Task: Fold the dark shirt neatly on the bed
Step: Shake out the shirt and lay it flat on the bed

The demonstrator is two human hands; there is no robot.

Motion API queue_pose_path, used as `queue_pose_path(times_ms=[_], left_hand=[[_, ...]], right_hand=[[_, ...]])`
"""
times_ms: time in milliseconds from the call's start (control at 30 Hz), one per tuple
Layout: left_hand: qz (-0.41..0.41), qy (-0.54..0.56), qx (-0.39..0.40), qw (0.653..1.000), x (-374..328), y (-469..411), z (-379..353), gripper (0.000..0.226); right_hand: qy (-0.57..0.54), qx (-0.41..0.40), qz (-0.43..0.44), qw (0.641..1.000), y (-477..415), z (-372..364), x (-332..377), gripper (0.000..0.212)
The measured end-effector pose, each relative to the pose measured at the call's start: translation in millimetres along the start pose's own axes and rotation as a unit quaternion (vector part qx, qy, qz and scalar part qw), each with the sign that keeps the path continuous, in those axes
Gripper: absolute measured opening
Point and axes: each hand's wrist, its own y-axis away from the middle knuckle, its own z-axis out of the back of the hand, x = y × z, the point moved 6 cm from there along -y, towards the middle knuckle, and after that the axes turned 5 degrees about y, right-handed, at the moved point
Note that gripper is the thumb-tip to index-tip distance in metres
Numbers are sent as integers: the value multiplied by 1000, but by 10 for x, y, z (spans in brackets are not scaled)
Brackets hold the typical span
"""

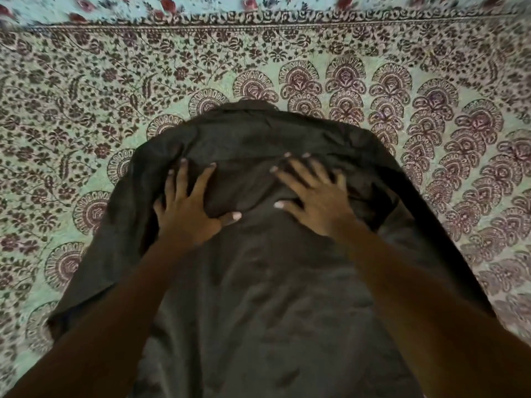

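Dark shirt (pixel 258 282), creased, spread on printed bedspread (pixel 86 116), hands (pixel 186 209) (pixel 314 201) flat

Left hand (pixel 184 214), right hand (pixel 314 203), fingers (pixel 201 182) splayed

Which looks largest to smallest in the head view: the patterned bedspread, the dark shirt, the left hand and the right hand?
1. patterned bedspread, reaching every edge of the frame.
2. dark shirt, spread on it.
3. left hand and right hand: they look alike, both flat on the shirt, so not ranked.
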Motion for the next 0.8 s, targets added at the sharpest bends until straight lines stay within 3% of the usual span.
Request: queue_pose_path(times_ms=[100,200,267,333,367,400,500,567,633,733,800], left_hand=[[33,46,42,998,118,-94,-26,125],[52,36,70,996,109,-120,-78,130],[55,23,69,996,118,-124,-92,131],[57,21,69,996,139,-151,-93,131],[60,22,76,995,147,-150,-95,131],[60,20,81,995,150,-140,-101,131],[46,9,96,994,139,-117,-82,129],[48,5,113,992,107,-99,-46,128],[41,-4,79,996,-9,-20,2,125],[-40,14,-47,998,-201,507,-88,93],[-70,7,-56,996,-59,1026,-362,82]], right_hand=[[-66,18,-181,981,-72,11,-550,72],[-40,-39,-214,975,-131,175,-362,76],[-11,-82,-127,989,-74,196,81,76],[27,-74,33,996,83,55,445,74],[47,-70,70,994,148,-31,436,73],[57,-80,54,994,181,-98,285,72],[-6,-118,-142,983,241,-64,-451,74],[-36,-104,-206,972,292,20,-608,78],[-21,-108,-169,979,361,132,-242,78],[-31,-96,18,995,752,18,732,74],[-4,-61,84,995,1134,-234,983,74]])
